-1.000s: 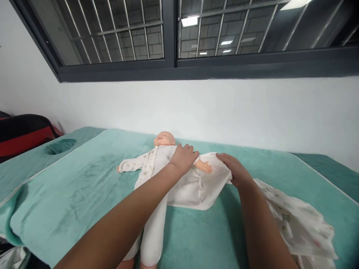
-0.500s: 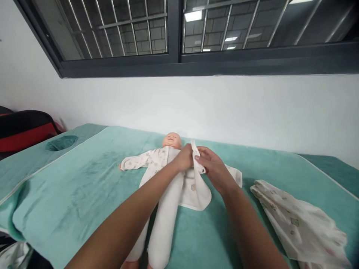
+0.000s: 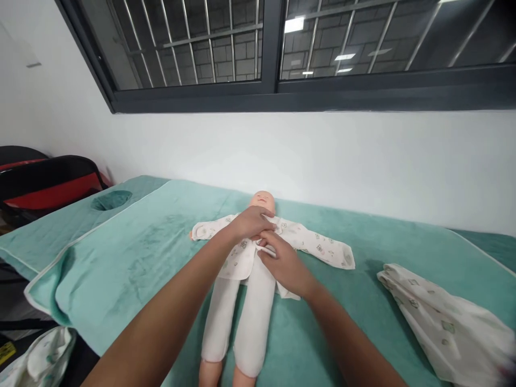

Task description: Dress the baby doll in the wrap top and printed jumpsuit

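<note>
A baby doll (image 3: 263,200) lies on its back, head toward the wall, its legs and bare feet pointing at me. It wears a white printed baby shirt (image 3: 322,247) with both sleeves spread out, and plain white covering shows on its legs. Over the chest, my left hand (image 3: 250,223) has its fingers closed on the shirt's front. Just below and touching it, my right hand (image 3: 285,260) pinches a front edge of the shirt. My hands hide most of the chest and exactly what the fingertips grip. One front panel hangs over the doll's hip on the left.
A folded white printed cloth (image 3: 447,322) lies at the right on the green-covered bed (image 3: 133,252). The bed has a round hole (image 3: 112,200) at its left end. Black and red chairs (image 3: 52,188) stand beyond it. More printed fabric (image 3: 48,357) is at lower left.
Both hands have moved left from the shirt's right side to the middle of the doll's chest. The raised right front panel now lies across the body. The view has shifted slightly left.
</note>
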A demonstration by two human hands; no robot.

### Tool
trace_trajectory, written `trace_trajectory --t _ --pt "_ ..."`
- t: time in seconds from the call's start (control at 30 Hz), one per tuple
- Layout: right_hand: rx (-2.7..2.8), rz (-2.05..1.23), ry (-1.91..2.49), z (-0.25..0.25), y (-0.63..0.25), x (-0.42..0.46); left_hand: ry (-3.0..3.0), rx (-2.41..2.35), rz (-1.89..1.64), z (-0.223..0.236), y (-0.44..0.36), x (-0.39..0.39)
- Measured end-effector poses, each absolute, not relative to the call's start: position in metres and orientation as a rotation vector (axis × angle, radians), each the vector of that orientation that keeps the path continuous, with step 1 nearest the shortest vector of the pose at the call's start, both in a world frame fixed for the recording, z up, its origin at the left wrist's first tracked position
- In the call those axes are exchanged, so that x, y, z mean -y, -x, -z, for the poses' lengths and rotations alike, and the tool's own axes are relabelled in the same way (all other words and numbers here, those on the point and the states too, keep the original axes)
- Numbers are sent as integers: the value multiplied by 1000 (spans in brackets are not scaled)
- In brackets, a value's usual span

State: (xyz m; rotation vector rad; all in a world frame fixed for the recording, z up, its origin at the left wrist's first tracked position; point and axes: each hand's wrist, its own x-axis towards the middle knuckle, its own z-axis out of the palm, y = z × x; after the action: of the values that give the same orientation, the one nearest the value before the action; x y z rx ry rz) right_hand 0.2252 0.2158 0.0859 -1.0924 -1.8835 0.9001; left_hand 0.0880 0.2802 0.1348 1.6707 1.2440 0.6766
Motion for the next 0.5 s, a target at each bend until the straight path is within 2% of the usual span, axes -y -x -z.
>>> trace_trajectory --t 0.27,0.37,0.5 --pt "2147 -882 1105 -96 -237 -210 -2209 -1350 -160 -131 -107 -307" --pt "2190 -771 1151 -100 -244 -210 -2241 -1430 -216 -129 -110 -312" --pt "2177 -636 1441 -105 -255 -211 -2227 -1584 -442 -123 -111 -314"
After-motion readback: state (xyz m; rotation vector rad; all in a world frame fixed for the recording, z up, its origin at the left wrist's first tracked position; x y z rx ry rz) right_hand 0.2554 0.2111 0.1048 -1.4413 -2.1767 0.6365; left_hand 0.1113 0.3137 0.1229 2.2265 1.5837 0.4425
